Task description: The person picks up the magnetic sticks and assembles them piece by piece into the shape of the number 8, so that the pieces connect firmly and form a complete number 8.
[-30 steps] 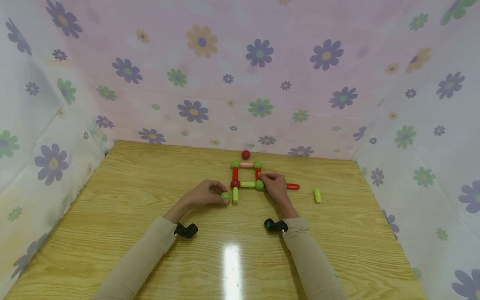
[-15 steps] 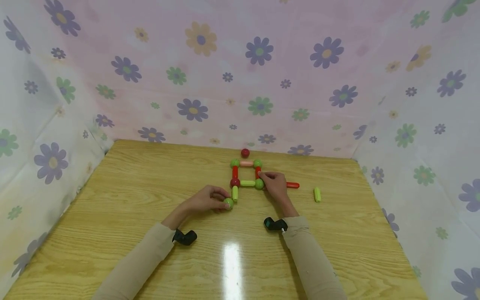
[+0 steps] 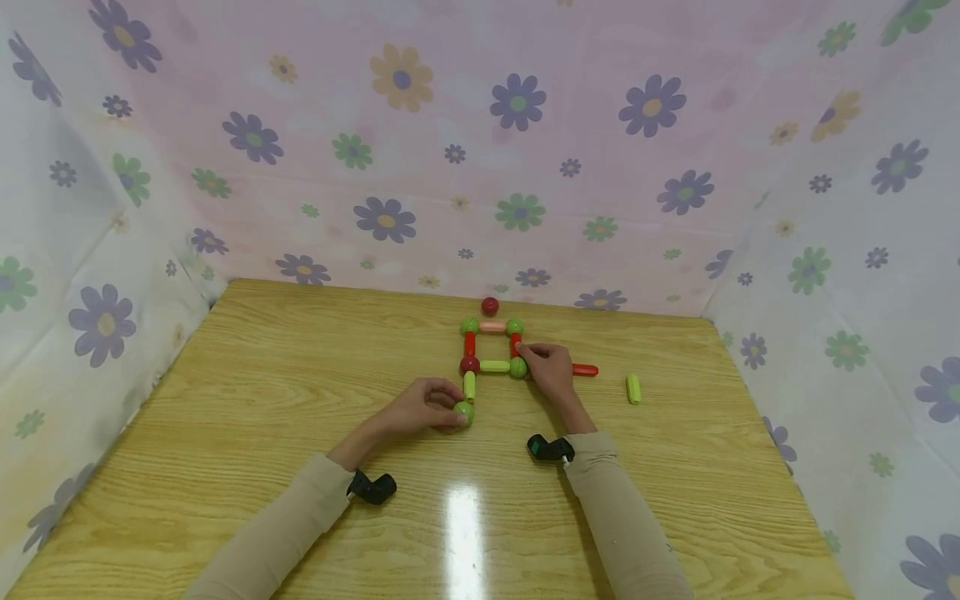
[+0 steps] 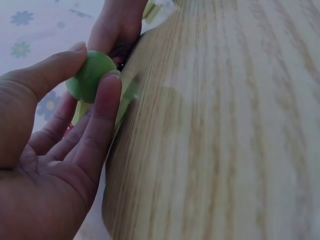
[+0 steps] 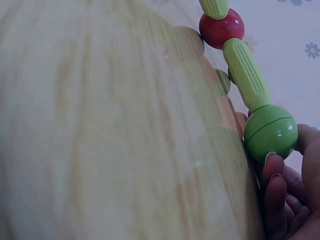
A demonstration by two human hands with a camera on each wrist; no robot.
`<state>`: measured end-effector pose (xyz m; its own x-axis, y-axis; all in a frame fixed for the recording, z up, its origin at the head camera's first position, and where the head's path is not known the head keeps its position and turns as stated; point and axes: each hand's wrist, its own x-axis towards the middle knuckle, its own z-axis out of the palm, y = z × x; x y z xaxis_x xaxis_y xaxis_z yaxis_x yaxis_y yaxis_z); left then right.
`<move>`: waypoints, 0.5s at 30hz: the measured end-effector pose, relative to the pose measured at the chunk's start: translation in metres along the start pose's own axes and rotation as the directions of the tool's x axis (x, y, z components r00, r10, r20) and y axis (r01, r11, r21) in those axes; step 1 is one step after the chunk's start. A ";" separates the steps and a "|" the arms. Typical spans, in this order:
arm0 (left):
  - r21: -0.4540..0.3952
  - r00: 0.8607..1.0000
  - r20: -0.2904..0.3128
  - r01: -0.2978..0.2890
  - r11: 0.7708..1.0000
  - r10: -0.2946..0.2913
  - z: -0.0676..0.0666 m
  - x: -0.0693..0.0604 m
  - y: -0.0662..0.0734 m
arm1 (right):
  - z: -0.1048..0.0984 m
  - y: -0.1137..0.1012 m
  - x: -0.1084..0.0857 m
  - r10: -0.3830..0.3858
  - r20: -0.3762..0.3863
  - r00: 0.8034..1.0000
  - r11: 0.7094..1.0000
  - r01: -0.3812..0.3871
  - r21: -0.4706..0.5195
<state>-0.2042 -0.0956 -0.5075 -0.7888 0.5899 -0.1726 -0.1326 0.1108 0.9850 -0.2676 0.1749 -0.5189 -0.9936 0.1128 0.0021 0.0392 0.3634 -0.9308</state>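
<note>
My left hand (image 3: 423, 407) pinches a green ball (image 4: 90, 75) between thumb and fingertips. The ball is at the near end of a yellow-green toy rod (image 3: 469, 387); whether they touch, I cannot tell. That rod points toward me from a dark red ball (image 3: 470, 365), the near-left corner of a square of balls and rods. My right hand (image 3: 550, 369) pinches the square's right red rod (image 3: 515, 339), partly covering it. In the right wrist view its fingertips touch the near-right green ball (image 5: 271, 132), joined to the dark red one by another yellow-green rod (image 5: 247, 72).
A loose red ball (image 3: 490, 306) lies behind the square, by the floral cloth wall (image 3: 420, 167). Right of my right hand lie a red rod (image 3: 587, 370) and a yellow-green rod (image 3: 633, 389). The wooden table (image 3: 300, 350) runs up to the cloth.
My left hand has carried the green ball toward me and slightly right, from beside the projecting rod to its near end. My right hand stays in place.
</note>
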 end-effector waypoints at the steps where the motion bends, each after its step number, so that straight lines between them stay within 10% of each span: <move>1: -0.004 1.000 -0.002 -0.004 1.000 0.004 0.000 0.000 -0.001 | 0.000 0.000 0.000 0.002 0.000 1.000 1.000 -0.002 -0.001; 15: -0.021 0.999 -0.021 -0.037 0.999 0.036 0.003 0.004 -0.004 | 0.000 0.002 0.002 0.009 -0.011 1.000 1.000 -0.009 0.009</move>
<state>-0.2049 -0.0910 -0.5119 -0.8055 0.5767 -0.1366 -0.1161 0.0724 0.9906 -0.2693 0.1754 -0.5206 -0.9920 0.1262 -0.0025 0.0474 0.3539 -0.9341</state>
